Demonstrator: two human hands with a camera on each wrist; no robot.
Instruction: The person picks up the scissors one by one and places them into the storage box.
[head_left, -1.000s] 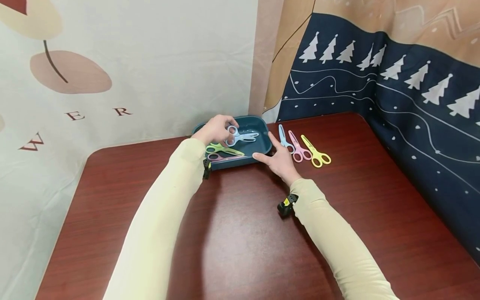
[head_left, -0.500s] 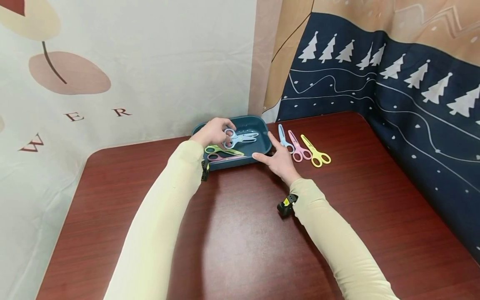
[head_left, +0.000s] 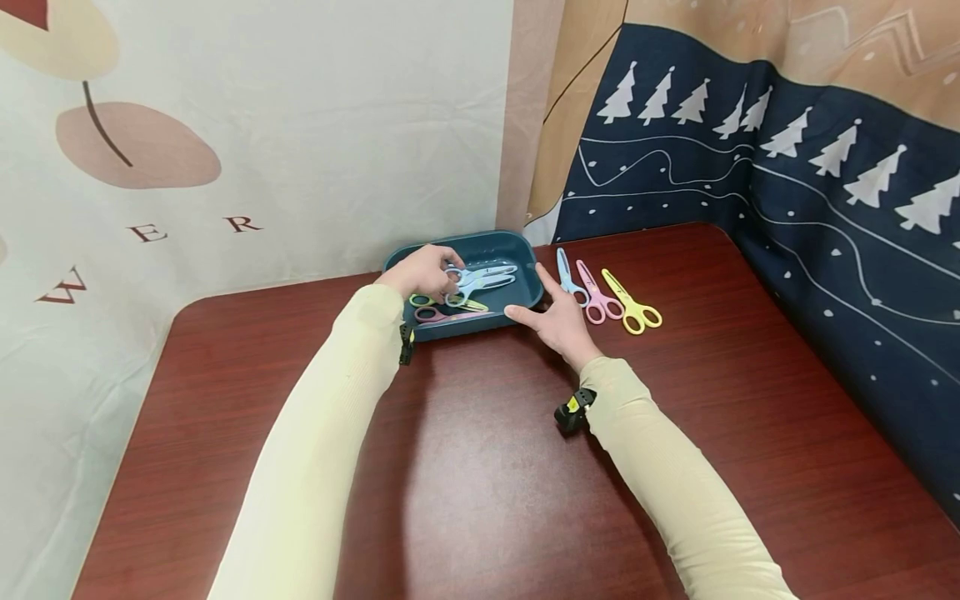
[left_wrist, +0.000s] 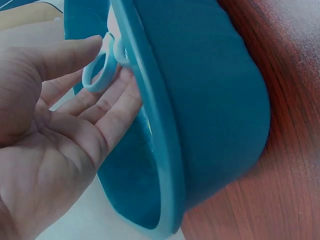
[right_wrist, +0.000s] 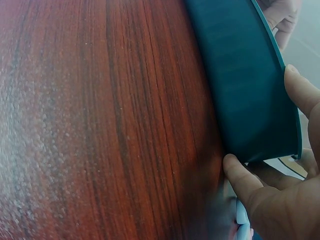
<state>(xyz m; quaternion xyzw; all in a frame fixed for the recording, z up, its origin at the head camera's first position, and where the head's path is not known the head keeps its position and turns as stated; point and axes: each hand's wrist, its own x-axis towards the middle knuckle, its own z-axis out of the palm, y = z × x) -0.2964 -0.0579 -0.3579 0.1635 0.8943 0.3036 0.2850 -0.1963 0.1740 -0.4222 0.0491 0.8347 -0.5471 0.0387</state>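
In the head view, my left hand (head_left: 423, 273) reaches into a dark teal tray (head_left: 528, 292) and holds light blue scissors (head_left: 491, 277) by their handles. The blades point right and stand slightly apart. In the left wrist view, the thumb is at one handle loop (left_wrist: 100, 72), with the other fingers under it. Green scissors (head_left: 474, 305) and pink scissors (head_left: 431, 315) lie below the left hand, partly hidden. My right hand (head_left: 562, 325) holds the tray's front right corner, thumb at the rim and fingers around the end wall (right_wrist: 250, 90).
Right of the tray, blue scissors (head_left: 564, 271), pink scissors (head_left: 596, 296) and yellow scissors (head_left: 633, 304) lie side by side on the reddish-brown table (head_left: 480, 467). A pale cloth (head_left: 337, 150) hangs behind the tray, and a navy tree-print cloth (head_left: 750, 167) borders the right side.
My left hand has moved slightly down and left, bringing the light blue scissors' handles lower in the tray. The right hand and the tray stay in place.
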